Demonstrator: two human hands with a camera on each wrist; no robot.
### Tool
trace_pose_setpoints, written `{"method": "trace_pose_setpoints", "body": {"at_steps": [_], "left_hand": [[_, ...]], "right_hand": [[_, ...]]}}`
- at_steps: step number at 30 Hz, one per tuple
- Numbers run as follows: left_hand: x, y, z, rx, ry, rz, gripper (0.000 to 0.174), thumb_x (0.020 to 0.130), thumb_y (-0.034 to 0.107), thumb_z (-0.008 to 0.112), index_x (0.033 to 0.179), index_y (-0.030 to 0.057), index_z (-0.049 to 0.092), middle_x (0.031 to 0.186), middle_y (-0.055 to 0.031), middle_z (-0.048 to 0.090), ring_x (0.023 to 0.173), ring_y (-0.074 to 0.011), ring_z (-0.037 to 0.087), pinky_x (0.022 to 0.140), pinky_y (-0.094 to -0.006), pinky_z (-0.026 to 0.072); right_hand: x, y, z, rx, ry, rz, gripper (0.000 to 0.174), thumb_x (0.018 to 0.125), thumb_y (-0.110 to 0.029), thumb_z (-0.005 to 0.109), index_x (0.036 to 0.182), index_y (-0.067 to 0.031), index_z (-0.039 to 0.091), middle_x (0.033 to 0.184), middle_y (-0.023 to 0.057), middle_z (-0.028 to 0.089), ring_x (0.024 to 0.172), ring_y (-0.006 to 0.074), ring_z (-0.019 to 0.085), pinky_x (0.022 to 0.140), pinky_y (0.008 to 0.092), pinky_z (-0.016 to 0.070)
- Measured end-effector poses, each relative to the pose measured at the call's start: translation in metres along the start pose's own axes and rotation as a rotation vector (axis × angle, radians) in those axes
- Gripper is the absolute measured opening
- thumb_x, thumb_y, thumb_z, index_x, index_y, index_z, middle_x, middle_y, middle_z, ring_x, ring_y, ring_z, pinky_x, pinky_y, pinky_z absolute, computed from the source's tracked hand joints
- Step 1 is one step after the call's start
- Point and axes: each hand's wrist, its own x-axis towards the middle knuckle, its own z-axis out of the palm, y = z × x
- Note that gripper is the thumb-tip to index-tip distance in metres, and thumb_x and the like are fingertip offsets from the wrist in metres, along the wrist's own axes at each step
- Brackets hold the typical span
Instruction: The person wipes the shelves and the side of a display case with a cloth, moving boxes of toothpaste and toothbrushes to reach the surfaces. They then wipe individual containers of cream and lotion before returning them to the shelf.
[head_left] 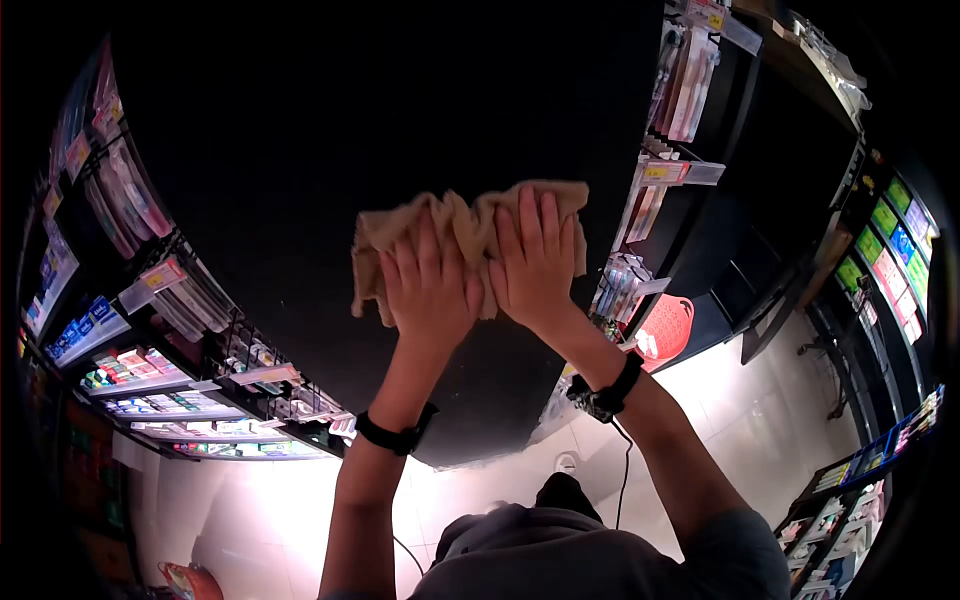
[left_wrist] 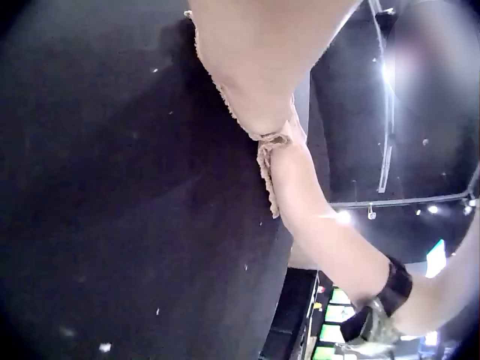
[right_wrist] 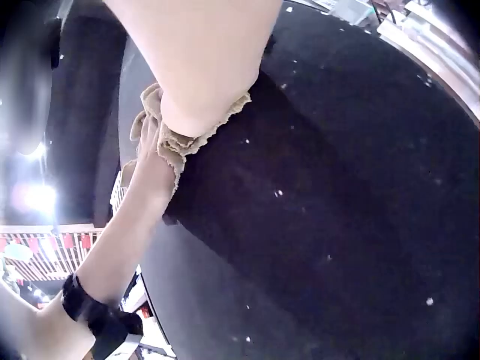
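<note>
A crumpled tan cloth point(head_left: 455, 225) lies against a large dark panel point(head_left: 300, 300) in the head view. Both hands press flat on it, side by side: the left hand point(head_left: 432, 290) on its left half, the right hand point(head_left: 537, 265) on its right half, fingers extended and pointing up the frame. The left wrist view shows the left hand point(left_wrist: 244, 67) up close, its fingers hidden, with the cloth edge point(left_wrist: 266, 172) along the panel. In the right wrist view the right hand point(right_wrist: 202, 67) covers part of the cloth point(right_wrist: 176, 146); small white specks dot the dark surface.
Shelves with hanging packages point(head_left: 130, 195) stand at the left, and more packaged goods point(head_left: 690, 80) hang at the right edge of the panel. A red basket point(head_left: 665, 330) is at the right, beyond the right forearm. Thin cables run down from the wrists.
</note>
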Motion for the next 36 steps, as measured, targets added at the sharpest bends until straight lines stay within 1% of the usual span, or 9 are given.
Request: {"method": "trace_pose_setpoints", "body": {"at_steps": [5, 9, 10, 14, 16, 17, 21, 27, 36], "left_hand": [[-0.050, 0.014, 0.012, 0.002, -0.184, 0.049, 0.053, 0.078, 0.032, 0.045, 0.120, -0.0009, 0.046, 0.128, -0.0232, 0.035, 0.111, -0.0434, 0.037, 0.089, -0.0564, 0.0308], [-0.050, 0.007, 0.003, -0.015, -0.112, 0.138, 0.049, 0.077, 0.032, 0.047, 0.115, 0.0026, 0.051, 0.129, -0.0190, 0.037, 0.110, -0.0388, 0.039, 0.089, -0.0559, 0.0317], [-0.047, 0.006, 0.001, -0.026, -0.086, 0.191, 0.047, 0.077, 0.032, 0.047, 0.115, 0.0036, 0.052, 0.129, -0.0175, 0.037, 0.110, -0.0374, 0.040, 0.089, -0.0558, 0.0316], [-0.023, -0.006, -0.012, -0.036, -0.124, 0.046, 0.046, 0.076, 0.027, 0.048, 0.115, 0.0023, 0.051, 0.131, -0.0167, 0.037, 0.113, -0.0366, 0.039, 0.092, -0.0582, 0.0264], [0.014, -0.029, -0.025, -0.113, -0.016, 0.001, 0.057, 0.077, 0.026, 0.048, 0.125, -0.0027, 0.039, 0.136, -0.0201, 0.028, 0.121, -0.0427, 0.028, 0.098, -0.0575, 0.0169], [0.033, -0.040, -0.035, -0.025, -0.076, -0.052, 0.062, 0.078, 0.025, 0.046, 0.131, -0.0019, 0.029, 0.139, -0.0205, 0.022, 0.125, -0.0452, 0.020, 0.100, -0.0558, 0.0154], [0.080, -0.077, -0.054, 0.012, 0.119, -0.125, 0.058, 0.081, 0.029, 0.041, 0.134, 0.0055, 0.031, 0.140, -0.0171, 0.023, 0.127, -0.0399, 0.022, 0.099, -0.0519, 0.0206], [0.042, -0.078, -0.039, -0.019, 0.161, -0.276, 0.058, 0.084, 0.031, 0.038, 0.134, 0.0041, 0.030, 0.140, -0.0193, 0.021, 0.128, -0.0416, 0.019, 0.101, -0.0521, 0.0179], [-0.047, -0.084, -0.018, 0.047, 0.114, -0.460, 0.064, 0.088, 0.039, 0.036, 0.134, -0.0024, 0.022, 0.138, -0.0229, 0.021, 0.128, -0.0415, 0.018, 0.104, -0.0503, 0.0135]], "right_hand": [[-0.049, -0.005, 0.009, 0.026, -0.109, -0.047, 0.042, 0.082, -0.029, 0.042, 0.117, -0.0084, 0.051, 0.136, 0.0139, 0.032, 0.126, 0.0318, 0.029, 0.096, 0.0495, 0.0257], [-0.068, -0.008, 0.015, 0.027, -0.120, -0.101, 0.041, 0.081, -0.030, 0.043, 0.113, -0.0069, 0.054, 0.135, 0.0142, 0.034, 0.125, 0.0320, 0.029, 0.095, 0.0500, 0.0257], [-0.070, -0.008, 0.015, 0.000, -0.130, -0.104, 0.045, 0.080, -0.030, 0.042, 0.114, -0.0023, 0.051, 0.135, 0.0183, 0.031, 0.126, 0.0370, 0.026, 0.096, 0.0533, 0.0232], [-0.029, -0.014, 0.006, 0.010, -0.149, -0.076, 0.050, 0.080, -0.033, 0.042, 0.117, -0.0008, 0.048, 0.137, 0.0228, 0.025, 0.126, 0.0433, 0.022, 0.097, 0.0595, 0.0177], [0.024, -0.019, -0.006, 0.027, -0.086, -0.073, 0.051, 0.080, -0.035, 0.044, 0.123, -0.0070, 0.045, 0.138, 0.0201, 0.025, 0.126, 0.0426, 0.022, 0.098, 0.0596, 0.0150], [0.050, -0.024, -0.014, 0.072, -0.084, -0.028, 0.052, 0.077, -0.034, 0.051, 0.127, -0.0198, 0.044, 0.141, 0.0128, 0.024, 0.127, 0.0344, 0.024, 0.096, 0.0577, 0.0190], [0.117, -0.045, -0.012, 0.021, 0.064, -0.038, 0.056, 0.078, -0.035, 0.051, 0.131, -0.0198, 0.038, 0.141, 0.0129, 0.023, 0.130, 0.0336, 0.020, 0.097, 0.0575, 0.0191], [0.107, -0.069, -0.001, 0.029, 0.012, -0.063, 0.056, 0.082, -0.035, 0.045, 0.133, -0.0139, 0.034, 0.142, 0.0138, 0.021, 0.130, 0.0325, 0.020, 0.099, 0.0529, 0.0207], [0.046, -0.114, 0.031, 0.015, -0.005, -0.224, 0.049, 0.084, -0.037, 0.042, 0.129, -0.0194, 0.042, 0.140, 0.0063, 0.030, 0.129, 0.0239, 0.026, 0.099, 0.0504, 0.0197]]}}
